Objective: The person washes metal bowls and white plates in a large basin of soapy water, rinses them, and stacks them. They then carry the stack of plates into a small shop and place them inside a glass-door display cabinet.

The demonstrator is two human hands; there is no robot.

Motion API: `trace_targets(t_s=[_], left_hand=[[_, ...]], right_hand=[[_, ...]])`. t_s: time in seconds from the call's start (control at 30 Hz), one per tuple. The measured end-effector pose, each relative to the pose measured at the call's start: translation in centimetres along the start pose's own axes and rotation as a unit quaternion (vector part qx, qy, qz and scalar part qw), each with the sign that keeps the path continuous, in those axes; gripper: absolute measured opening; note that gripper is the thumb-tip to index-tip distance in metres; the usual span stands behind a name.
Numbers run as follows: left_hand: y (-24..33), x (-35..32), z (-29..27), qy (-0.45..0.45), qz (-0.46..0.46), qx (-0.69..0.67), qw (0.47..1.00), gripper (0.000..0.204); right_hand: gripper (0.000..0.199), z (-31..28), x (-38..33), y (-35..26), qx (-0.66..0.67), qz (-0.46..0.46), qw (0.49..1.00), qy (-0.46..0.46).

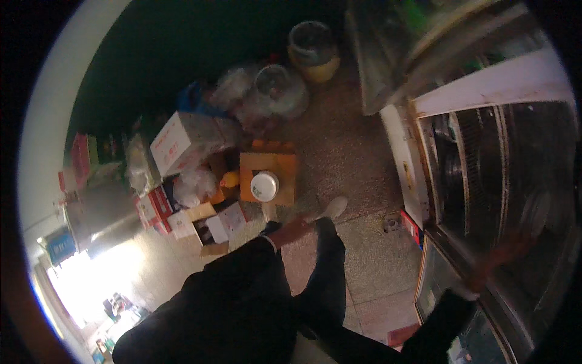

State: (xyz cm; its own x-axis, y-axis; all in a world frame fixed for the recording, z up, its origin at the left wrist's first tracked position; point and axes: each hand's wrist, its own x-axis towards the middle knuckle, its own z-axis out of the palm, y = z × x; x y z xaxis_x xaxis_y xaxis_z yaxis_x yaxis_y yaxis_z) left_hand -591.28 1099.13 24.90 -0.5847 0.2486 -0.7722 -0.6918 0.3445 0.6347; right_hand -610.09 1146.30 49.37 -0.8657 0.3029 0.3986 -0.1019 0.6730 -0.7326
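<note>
My left hand (293, 232) hangs in front of my body above my legs, with a white cuff at the wrist. Motion blurs it; its fingers do not show clearly, and I make out nothing held in it. Off to the right, my right hand (498, 259) reaches over the frame of a glass-fronted cabinet (418, 164) with racks inside. That hand is dark and smeared, so I cannot tell how its fingers are set or whether it touches the glass.
A white round tub (265, 186) stands on a brown cardboard box (285, 167) ahead. Left of it are a white carton (173, 145), an opened small box (227, 224) and clear plastic bags (194, 185). A yellowish bucket (320, 70) stands farther off.
</note>
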Motion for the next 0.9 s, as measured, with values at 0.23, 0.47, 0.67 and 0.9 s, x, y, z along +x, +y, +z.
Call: trace_targets(t_s=[0.23, 0.47, 0.67, 0.9], left_hand=[[-29.0, 6.1, -11.9, 0.248, 0.041, 0.106, 0.962, 0.066], [-41.6, 12.5, -19.4, 0.326, -0.074, -0.366, 0.868, 0.090], [-45.9, 15.0, -19.7, 0.174, -0.077, -0.393, 0.900, 0.074], [-47.1, 14.2, -20.8, 0.211, -0.012, -0.332, 0.919, 0.072]], right_hand=[[0.060, 33.2, -34.1, -0.7, 0.148, 0.341, 0.832, -0.412], [0.068, 57.0, -56.3, 3.1, 0.082, 0.385, 0.753, -0.527], [0.072, 62.6, -60.9, 3.8, 0.229, 0.426, 0.721, -0.496], [0.076, 62.5, -61.2, 3.3, 0.125, 0.280, 0.801, -0.513]])
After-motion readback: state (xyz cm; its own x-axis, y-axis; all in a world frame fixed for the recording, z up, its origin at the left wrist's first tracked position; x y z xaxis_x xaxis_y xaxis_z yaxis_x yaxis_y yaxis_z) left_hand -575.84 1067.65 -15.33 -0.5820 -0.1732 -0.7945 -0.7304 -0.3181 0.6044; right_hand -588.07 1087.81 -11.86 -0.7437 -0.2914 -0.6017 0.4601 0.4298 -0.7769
